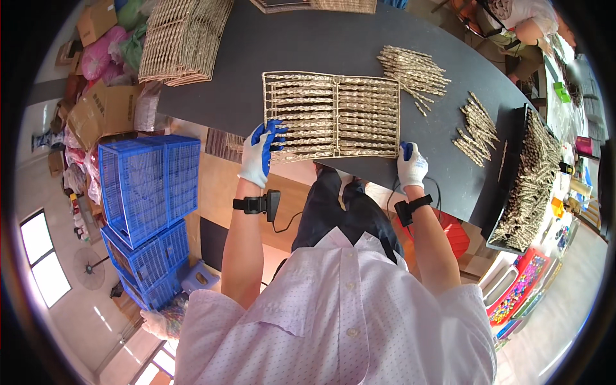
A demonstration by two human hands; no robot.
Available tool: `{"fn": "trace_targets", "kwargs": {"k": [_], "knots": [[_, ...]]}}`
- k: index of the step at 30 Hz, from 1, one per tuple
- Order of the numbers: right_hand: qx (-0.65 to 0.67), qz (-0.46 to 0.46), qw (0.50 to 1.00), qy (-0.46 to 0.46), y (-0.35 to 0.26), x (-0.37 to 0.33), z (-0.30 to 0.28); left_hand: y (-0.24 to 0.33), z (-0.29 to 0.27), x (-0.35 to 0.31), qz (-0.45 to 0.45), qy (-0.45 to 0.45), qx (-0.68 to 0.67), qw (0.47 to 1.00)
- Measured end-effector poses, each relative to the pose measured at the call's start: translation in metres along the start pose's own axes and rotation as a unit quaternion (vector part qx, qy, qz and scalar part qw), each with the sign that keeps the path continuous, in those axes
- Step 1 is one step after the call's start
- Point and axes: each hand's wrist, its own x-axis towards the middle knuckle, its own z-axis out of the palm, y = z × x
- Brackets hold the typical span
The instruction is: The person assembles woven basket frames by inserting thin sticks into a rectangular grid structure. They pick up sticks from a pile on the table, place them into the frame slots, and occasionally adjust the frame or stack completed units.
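A rectangular metal rack (pixel 335 115) lies over the near edge of the dark table, its two halves filled with rows of twisted gold-coloured rods. My left hand (pixel 256 157), in a white glove with blue coating, grips the rack's near left corner, fingers reaching over its side. At the near right corner, my right hand (pixel 412 167) in a matching glove is closed on the rack's edge; some of its fingers are hidden. Just beyond the rack's right side sits a loose pile of twisted rods (pixel 414 70).
A second group of rods (pixel 478 131) lies farther right, before a black tray (pixel 491 240) heaped with more. Stacked filled racks (pixel 183 45) stand at the far left. Blue crates (pixel 147 186) and cardboard boxes (pixel 102 112) are left of the table (pixel 308 45). Another person (pixel 529 29) sits at the far right.
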Motion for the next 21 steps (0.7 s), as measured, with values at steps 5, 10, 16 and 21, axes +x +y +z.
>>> {"fn": "trace_targets", "kwargs": {"k": [5,10,16,21], "knots": [[0.005,-0.001,1.000,0.009,0.005,0.001,0.004,0.003,-0.005,-0.014,0.024,-0.034,-0.040,0.998],[0.022,0.004,1.000,0.008,0.003,0.001,0.003,0.014,0.000,-0.031,0.016,-0.041,-0.083,0.996],[0.018,0.016,1.000,0.001,0.001,0.000,0.002,0.013,-0.006,-0.031,0.014,-0.061,-0.089,0.994],[0.036,0.022,0.999,0.020,0.003,0.001,0.004,0.011,-0.005,-0.027,0.008,-0.075,-0.117,0.990]]}}
